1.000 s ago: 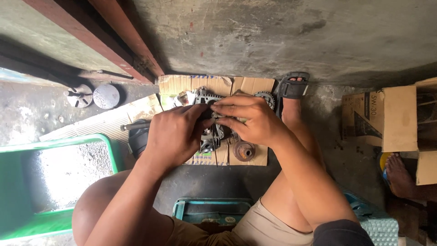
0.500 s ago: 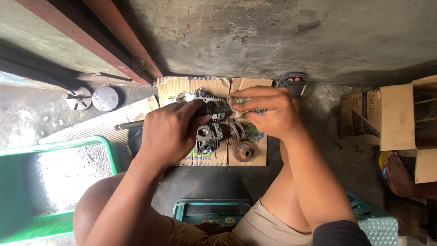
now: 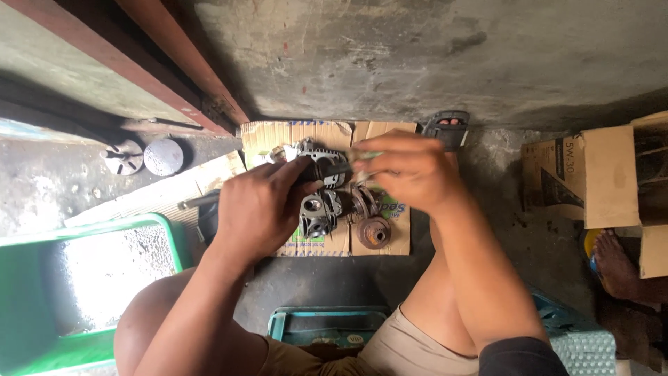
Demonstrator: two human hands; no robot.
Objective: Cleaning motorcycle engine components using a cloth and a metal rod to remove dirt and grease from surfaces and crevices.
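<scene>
nearest: teal crate (image 3: 327, 325) betw the knees, green tub (image 3: 90, 292) on the left. up from there, left hand (image 3: 254, 209) curled shut over the dark engine part (image 3: 321, 198) on the cardboard sheet (image 3: 327, 230), thumb side on its finned top. right hand (image 3: 410, 170) pinches a thin green-handled tool (image 3: 351, 163), shaft lying across toward the part, tip at its upper edge. left is nearer the part. rusty round piece (image 3: 374, 232) just beside. far: sandal (image 3: 447, 129), concrete wall (image 3: 431, 56).

Dim, shadowed daylight; glare whitens the green tub (image 3: 83, 278) at left, edges slightly soft.
</scene>
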